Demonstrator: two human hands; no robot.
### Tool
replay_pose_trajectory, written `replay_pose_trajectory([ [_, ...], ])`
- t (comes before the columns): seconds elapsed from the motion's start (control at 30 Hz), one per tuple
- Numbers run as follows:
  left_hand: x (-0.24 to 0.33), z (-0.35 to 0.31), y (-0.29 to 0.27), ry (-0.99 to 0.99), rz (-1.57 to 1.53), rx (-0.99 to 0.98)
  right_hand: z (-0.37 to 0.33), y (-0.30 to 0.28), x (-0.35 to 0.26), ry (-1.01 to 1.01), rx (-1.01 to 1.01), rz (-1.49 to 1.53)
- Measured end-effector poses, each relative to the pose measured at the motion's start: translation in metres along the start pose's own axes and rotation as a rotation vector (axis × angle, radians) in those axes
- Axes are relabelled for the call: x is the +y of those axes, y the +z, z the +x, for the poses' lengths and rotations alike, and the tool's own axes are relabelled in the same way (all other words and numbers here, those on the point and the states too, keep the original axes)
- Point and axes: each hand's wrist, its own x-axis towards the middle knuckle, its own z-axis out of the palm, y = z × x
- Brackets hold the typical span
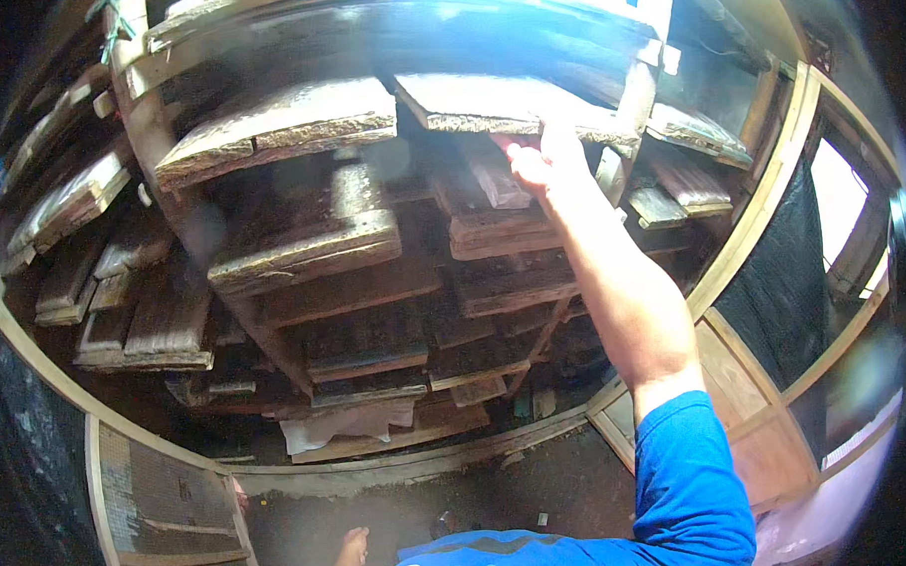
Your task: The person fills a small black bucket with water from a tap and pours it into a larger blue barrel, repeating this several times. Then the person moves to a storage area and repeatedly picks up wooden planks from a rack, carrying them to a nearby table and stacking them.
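Note:
My right arm, in a blue sleeve, reaches up to a high shelf. There my right hand (539, 165) is closed on the front edge of a pale, thick wooden board (506, 96), with some fingers beneath it. Strong light washes out the board's top. Left of it, apart by a narrow gap, lies a similar board (288, 119) with a rough front edge. My left hand (355, 546) hangs low near my body at the bottom of the view. It is small and blurred, its fingers cannot be made out, and it touches no shelf.
Several tiers of wooden boards (307, 253) fill the rack ahead, held by wooden posts (148, 124). A pale cloth or sheet (348, 423) lies low on it. Mesh-panelled wooden frame (166, 498) stands at left, black sheeting (772, 262) and a plywood panel (763, 447) at right. Dark floor (460, 492) lies below.

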Motion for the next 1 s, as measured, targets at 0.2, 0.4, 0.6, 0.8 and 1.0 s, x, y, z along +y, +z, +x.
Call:
replay_pose_trajectory([
  [0.2, 0.091, -0.03, 0.023, 0.2, 0.124, -0.054, -0.075, -0.007, -0.008, -0.112, -0.007, -0.07],
  [0.4, 0.179, -0.048, 0.051, 0.502, 0.077, -0.37, -0.167, -0.041, 0.003, -0.141, -0.094, 0.142],
  [0.6, 0.273, -0.147, 0.077, 0.738, -0.23, -0.948, -0.277, -0.086, 0.004, -0.106, -0.197, 0.22],
  [0.8, 0.344, -0.295, 0.095, 1.177, -0.365, -1.238, -0.386, -0.121, 0.013, -0.159, -0.038, 0.249],
  [1.0, 0.358, -0.389, 0.118, 1.288, -0.524, -1.451, -0.496, -0.175, 0.028, -0.174, -0.016, 0.181],
])
